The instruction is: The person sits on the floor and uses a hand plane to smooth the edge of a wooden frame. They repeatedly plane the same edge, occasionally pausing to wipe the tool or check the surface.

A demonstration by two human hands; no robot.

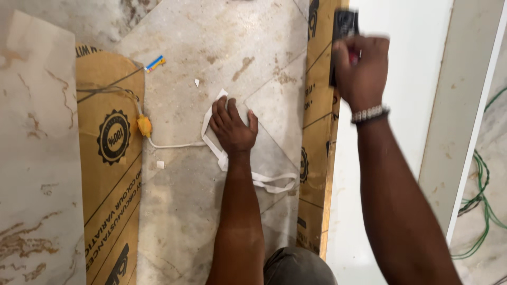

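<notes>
floor tiles [211,47] fill most of what i see from the head camera, pale marble with brown stains and dust. my left hand [231,127] lies flat on the floor, palm down, fingers pressed close together and pointing up in the picture, the thumb a little apart to the right. under and beside this hand is a white strip [264,182] (tape or a plastic band, i cannot tell which), bent in a loop; one part goes up past the fingers, another part runs down to the right, toward the cardboard edge.

my right hand [362,71] is raised higher, near a white wall panel [412,79]. the fingers are curled shut around a dark tool [344,26], which has something red at the grip; the picture is blurred there, so i cannot say more about the tool. a beaded bracelet [368,113] sits on this wrist.

a narrow cardboard strip [317,132] with black print stands along the panel. a wider cardboard sheet [108,158] lies on the left, beside a marble slab [37,158]. a white cable with a yellow plug [144,126] goes from this sheet toward the white strip. a small blue and yellow object [155,64] lies farther up on the tiles. green wires [480,211] hang at the right border.
</notes>
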